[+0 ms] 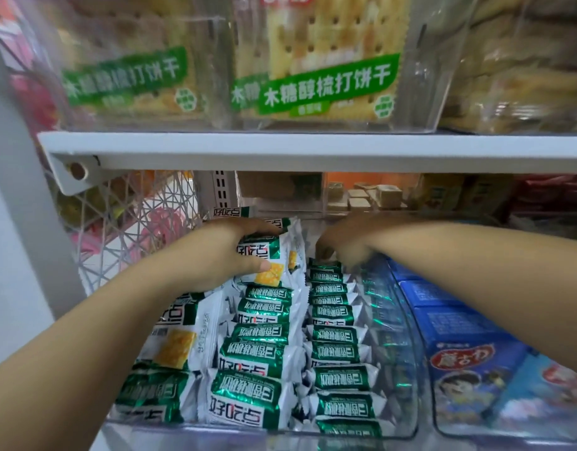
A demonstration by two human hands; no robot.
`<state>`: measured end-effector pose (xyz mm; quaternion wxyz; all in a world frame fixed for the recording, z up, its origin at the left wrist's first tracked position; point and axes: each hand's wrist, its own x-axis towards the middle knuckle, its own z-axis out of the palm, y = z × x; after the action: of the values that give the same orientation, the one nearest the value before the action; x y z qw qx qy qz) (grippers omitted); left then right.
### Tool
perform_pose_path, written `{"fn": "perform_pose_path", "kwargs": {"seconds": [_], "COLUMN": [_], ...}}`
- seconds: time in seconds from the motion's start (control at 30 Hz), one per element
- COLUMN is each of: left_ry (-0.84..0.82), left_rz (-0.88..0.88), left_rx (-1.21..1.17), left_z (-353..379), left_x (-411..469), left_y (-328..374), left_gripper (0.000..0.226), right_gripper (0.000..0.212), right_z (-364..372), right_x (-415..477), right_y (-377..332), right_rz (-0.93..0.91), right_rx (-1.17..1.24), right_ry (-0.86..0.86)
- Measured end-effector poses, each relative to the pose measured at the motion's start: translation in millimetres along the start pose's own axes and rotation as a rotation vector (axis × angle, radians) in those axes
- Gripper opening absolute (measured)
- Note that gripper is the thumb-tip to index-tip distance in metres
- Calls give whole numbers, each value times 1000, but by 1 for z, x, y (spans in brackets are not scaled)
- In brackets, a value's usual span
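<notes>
Clear bin on a shop shelf holds rows of green-and-white snack packets, their print upside down. Restocking looks midway. The left hand grips a bundle at the back. The right hand is blurred and its grip unclear. Next, the bundle needs slotting in upright. Cracker packs above read 木糖醇梳打饼干.
</notes>
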<state>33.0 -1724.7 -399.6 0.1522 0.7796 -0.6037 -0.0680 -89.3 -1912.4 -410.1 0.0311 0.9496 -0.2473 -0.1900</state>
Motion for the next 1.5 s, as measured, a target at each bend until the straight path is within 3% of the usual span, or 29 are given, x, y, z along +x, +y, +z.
{"fn": "perform_pose_path", "kwargs": {"seconds": [0.17,0.27,0.37,0.63,0.73,0.8,0.93,1.07,1.27,1.37,1.5], "left_ry": [-14,30,82,194,273,314,367,414,482,494,491], "left_rz": [-48,-68,-64,-76,-95,-91,-87,-82,-51,-40,-48], "left_rx": [99,114,81,-73,-121,-148,-160,-154,-172,-173,-164], "left_z": [-1,-1,1,7,11,14,18,25,31,31,30], "left_x": [-6,-12,-20,-38,-46,-52,-54,-53,-57,-57,-57], "left_y": [11,17,22,12,3,-1,-3,-3,-8,-8,-9], "left_gripper": [58,62,62,58,58,56,48,40,37,36,35], "right_gripper": [38,56,79,54,55,55,61,63,67,71,67], "right_z": [2,4,0,-17,-23,-23,-14,0,-5,0,3], "right_x": [-46,-73,-79,-59,-60,-67,-72,-56,-17,-5,-9], "right_y": [-6,-28,-50,-69,-66,-56,-15,0,-2,-3,3], "right_rz": [-70,-149,-239,-133,-68,-47,37,86,53,77,31], "right_rx": [438,492,523,436,401,498,597,346,208,118,305], "right_ry": [368,435,445,276,206,247,534,368,222,244,350]}}
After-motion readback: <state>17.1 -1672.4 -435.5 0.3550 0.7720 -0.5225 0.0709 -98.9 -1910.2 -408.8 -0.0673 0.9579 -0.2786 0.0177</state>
